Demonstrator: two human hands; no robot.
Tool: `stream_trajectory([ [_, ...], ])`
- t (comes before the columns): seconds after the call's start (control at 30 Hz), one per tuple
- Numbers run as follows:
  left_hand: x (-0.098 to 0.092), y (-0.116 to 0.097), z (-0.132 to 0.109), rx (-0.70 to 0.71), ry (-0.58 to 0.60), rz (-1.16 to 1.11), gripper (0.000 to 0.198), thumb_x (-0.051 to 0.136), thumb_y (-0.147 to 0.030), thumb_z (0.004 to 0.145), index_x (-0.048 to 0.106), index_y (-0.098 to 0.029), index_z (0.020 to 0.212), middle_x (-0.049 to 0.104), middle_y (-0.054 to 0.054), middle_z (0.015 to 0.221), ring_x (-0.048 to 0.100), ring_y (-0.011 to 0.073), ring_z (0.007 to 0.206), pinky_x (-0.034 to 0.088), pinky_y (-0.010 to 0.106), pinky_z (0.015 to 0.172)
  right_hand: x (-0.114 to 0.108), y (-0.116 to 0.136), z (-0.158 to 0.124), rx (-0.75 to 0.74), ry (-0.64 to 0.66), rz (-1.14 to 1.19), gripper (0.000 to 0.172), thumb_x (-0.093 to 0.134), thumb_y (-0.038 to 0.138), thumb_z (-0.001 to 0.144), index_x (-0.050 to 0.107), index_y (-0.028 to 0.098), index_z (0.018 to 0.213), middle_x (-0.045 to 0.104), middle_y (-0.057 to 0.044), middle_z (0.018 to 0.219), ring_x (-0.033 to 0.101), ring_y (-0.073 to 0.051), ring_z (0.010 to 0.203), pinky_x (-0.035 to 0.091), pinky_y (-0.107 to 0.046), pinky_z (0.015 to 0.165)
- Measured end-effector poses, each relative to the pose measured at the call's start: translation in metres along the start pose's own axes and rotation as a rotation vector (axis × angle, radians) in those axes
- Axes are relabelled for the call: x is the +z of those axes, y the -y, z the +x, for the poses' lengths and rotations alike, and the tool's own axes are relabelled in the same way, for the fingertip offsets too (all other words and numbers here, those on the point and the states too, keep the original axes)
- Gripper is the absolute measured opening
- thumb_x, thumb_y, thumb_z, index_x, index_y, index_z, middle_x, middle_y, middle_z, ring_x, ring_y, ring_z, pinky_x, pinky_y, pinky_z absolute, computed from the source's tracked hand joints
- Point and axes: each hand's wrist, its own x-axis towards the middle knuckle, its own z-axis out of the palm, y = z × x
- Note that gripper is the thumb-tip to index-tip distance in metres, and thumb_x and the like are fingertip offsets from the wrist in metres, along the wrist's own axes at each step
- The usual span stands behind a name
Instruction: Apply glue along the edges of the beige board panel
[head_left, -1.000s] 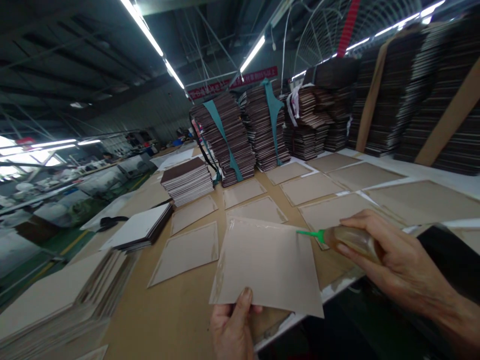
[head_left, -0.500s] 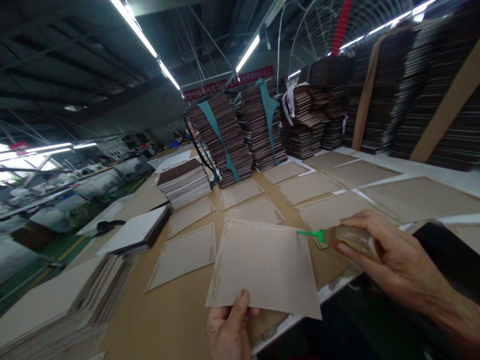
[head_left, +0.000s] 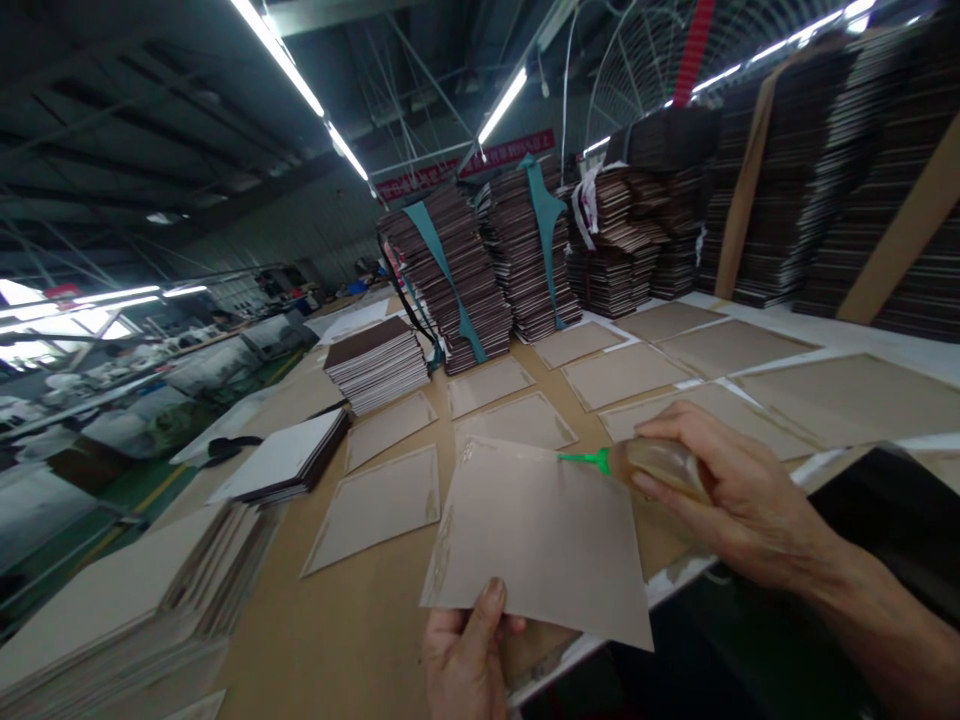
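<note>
Here, in the head view, left hand: we pinch the near edge of a beige cardboard sheet with our left hand (head_left: 466, 662), thumb on top and fingers underneath.
Beige cardboard sheet (head_left: 536, 540): it lies in front of us, above the table, its near right corner reaching out past the table edge.
Glossy smears: we see wet-looking streaks (head_left: 444, 530) down its left side, and more along its far edge.
Right hand: our right hand (head_left: 731, 490) is wrapped around a squeeze bottle (head_left: 664, 465) of amber-brown stuff, tipped so it points left.
Green nozzle (head_left: 585, 460): its thin tip is at the sheet's far edge; we cannot tell whether it touches.
Table (head_left: 352, 630): on its brown surface we have other sheets (head_left: 375, 505) laid out flat, several with shiny borders.
Left side: we see a pile of plain boards (head_left: 97, 600), and beyond it a white-topped stack (head_left: 281, 455) and a brown-topped stack (head_left: 379, 360).
Far side: tall stacks of dark brown panels (head_left: 480, 285) stand in a row, some bound with teal straps (head_left: 551, 240), others with tan straps (head_left: 742, 190).
</note>
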Motion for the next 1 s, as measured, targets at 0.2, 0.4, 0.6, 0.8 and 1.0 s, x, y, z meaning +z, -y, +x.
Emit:
stream_trajectory([
  [0.2,0.001,-0.002,-0.002,-0.01,0.02,0.001,0.047,0.101,-0.031,0.047,0.077,-0.016,0.085,0.08,0.007,0.086,0.072,0.021,0.069,0.054,0.023,0.05,-0.026,-0.018,-0.029,0.167,0.028,-0.059,0.022,0.063,0.047,0.103,0.064,0.027,0.113,0.067,-0.004,0.099,0.067,-0.022,0.084,0.054,-0.034,0.069],
  [0.4,0.004,-0.001,-0.002,0.018,-0.004,-0.009,0.049,0.099,-0.031,0.05,0.078,-0.017,0.093,0.08,0.007,0.091,0.073,0.0215,0.073,0.053,0.023,0.049,-0.031,-0.017,-0.035,0.195,0.002,-0.093,0.025,0.063,0.051,0.102,0.066,0.027,0.107,0.068,-0.005,0.096,0.069,-0.02,0.08,0.054,-0.03,0.063],
  [0.6,-0.003,-0.001,0.001,-0.026,0.026,0.003,0.052,0.102,-0.032,0.047,0.078,-0.017,0.091,0.08,0.006,0.093,0.072,0.0209,0.073,0.056,0.024,0.05,-0.029,-0.021,-0.042,0.188,-0.031,-0.11,0.032,0.06,0.06,0.101,0.065,0.029,0.109,0.067,0.002,0.094,0.068,-0.017,0.077,0.054,-0.026,0.062],
  [0.8,-0.006,-0.001,0.003,-0.038,0.037,-0.009,0.053,0.103,-0.031,0.048,0.079,-0.017,0.094,0.08,0.005,0.094,0.072,0.0199,0.075,0.056,0.023,0.05,-0.03,-0.019,-0.049,0.21,0.007,-0.054,0.029,0.061,0.057,0.102,0.065,0.03,0.11,0.066,0.003,0.094,0.068,-0.014,0.076,0.054,-0.022,0.062],
  [1.0,-0.004,-0.003,0.004,-0.04,0.029,0.011,0.052,0.102,-0.029,0.048,0.079,-0.017,0.092,0.08,0.005,0.092,0.072,0.0196,0.073,0.056,0.022,0.05,-0.031,-0.019,-0.051,0.211,0.105,0.04,0.025,0.063,0.053,0.102,0.065,0.03,0.109,0.067,0.002,0.094,0.068,-0.015,0.075,0.055,-0.023,0.061],
])
